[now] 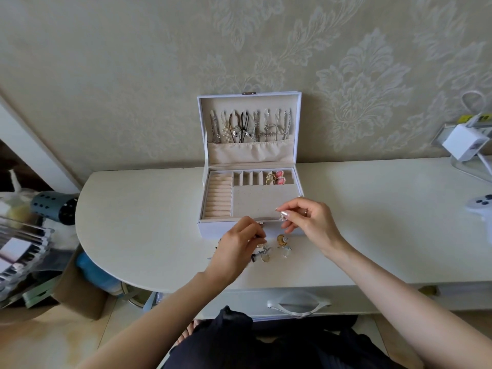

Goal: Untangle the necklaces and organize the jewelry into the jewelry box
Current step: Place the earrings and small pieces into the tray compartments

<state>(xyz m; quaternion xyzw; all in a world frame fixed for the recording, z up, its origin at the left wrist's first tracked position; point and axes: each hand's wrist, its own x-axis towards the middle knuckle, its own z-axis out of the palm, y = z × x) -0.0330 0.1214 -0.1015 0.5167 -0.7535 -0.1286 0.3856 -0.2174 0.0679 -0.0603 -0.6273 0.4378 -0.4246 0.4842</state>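
R grip [308, 222] pinches earring [282, 216]; L grip [237, 243] touches jewelry pile [269, 253].

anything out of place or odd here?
Only the loose jewelry heaped on the table in front of the jewelry box, outside its compartments. The right hand pinches one small piece over the box's front edge. Necklaces hang in order in the lid; nothing looks spilled or damaged.

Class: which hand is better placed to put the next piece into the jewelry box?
Right. The right hand pinches a small shiny piece over the jewelry box rim; the left hand is down among the loose jewelry.
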